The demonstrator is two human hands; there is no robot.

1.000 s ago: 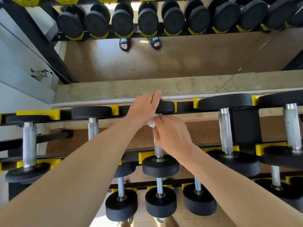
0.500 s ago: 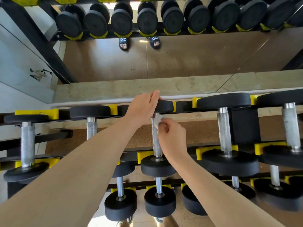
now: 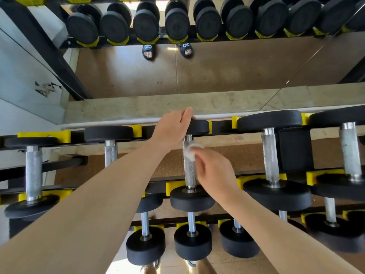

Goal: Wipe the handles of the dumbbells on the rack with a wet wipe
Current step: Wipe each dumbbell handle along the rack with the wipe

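Your left hand (image 3: 173, 127) lies over the far weight of the middle dumbbell (image 3: 190, 200) on the top shelf of the rack (image 3: 223, 127), fingers draped across its edge, steadying it. Your right hand (image 3: 214, 167) is pinched on a small wad of wet wipe (image 3: 190, 153), which sits against the upper part of that dumbbell's handle (image 3: 188, 171), just below the far weight.

What could go wrong from here — the wad looks small, so it may slip out of your fingers as you drag it along the rough metal, or cover only one side of the handle and leave the underside untouched. If your left hand eases off, the dumbbell could roll in its yellow cradles (image 3: 173, 187).

Your right hand is blurred, so I cannot tell exactly which fingers hold the wipe or how much of it touches the metal. Your left arm hides part of the next dumbbell to the left of the middle one, and the dumbbells at the far right are cut off by the frame edge
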